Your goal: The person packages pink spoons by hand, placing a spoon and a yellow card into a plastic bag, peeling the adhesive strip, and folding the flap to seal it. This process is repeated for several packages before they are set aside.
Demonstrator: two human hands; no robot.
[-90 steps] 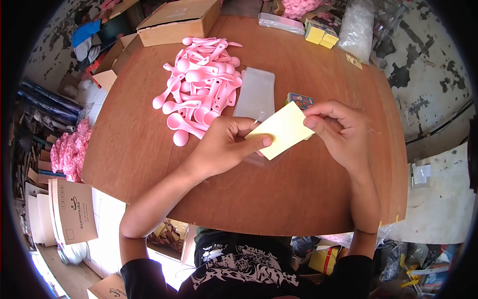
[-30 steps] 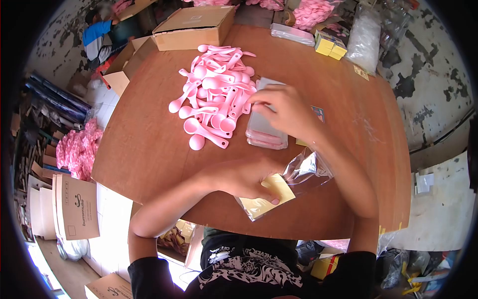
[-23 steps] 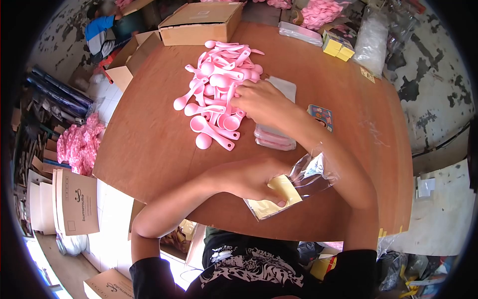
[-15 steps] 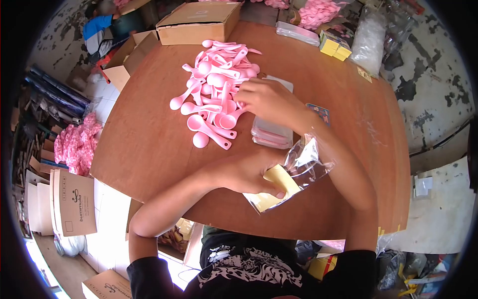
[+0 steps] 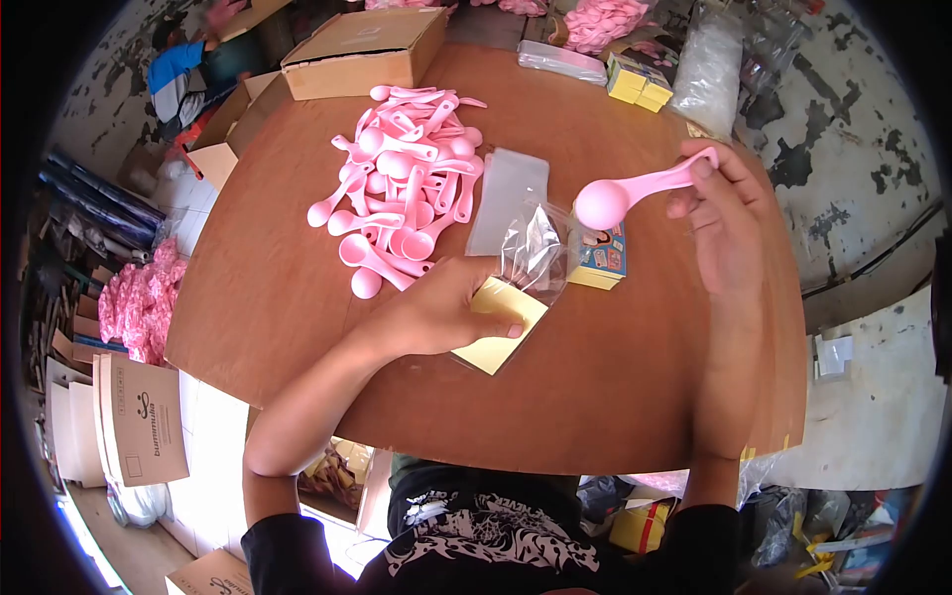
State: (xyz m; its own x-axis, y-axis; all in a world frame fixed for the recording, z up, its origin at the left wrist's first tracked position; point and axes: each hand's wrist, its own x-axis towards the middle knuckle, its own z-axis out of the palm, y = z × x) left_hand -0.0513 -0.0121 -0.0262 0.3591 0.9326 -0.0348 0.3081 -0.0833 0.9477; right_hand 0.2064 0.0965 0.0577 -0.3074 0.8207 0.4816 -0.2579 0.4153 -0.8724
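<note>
My left hand [image 5: 441, 309] is closed on a clear plastic bag [image 5: 535, 253] with a yellow card [image 5: 496, 315] in its lower part; the thumb lies across the card. The bag's mouth points away from me, to the upper right. Raised over the right side of the table, my right hand [image 5: 724, 213] pinches a pink measuring spoon [image 5: 625, 198] by the end of its handle. The spoon's round bowl points left, above a stack of printed cards [image 5: 600, 263] and apart from the bag. A pile of pink spoons [image 5: 407, 169] lies beyond my left hand.
Flat clear bags [image 5: 511, 188] lie beside the pile on the brown table [image 5: 327, 347]. At the far edge stand a cardboard box [image 5: 362, 55], a clear packet [image 5: 560, 61] and yellow card stacks [image 5: 638, 84]. Another person in a blue sleeve [image 5: 177, 74] is at the back left.
My right hand has left the spoon pile and moved right, with one spoon lifted in it. My left hand with the bag and card has shifted slightly left and away from me.
</note>
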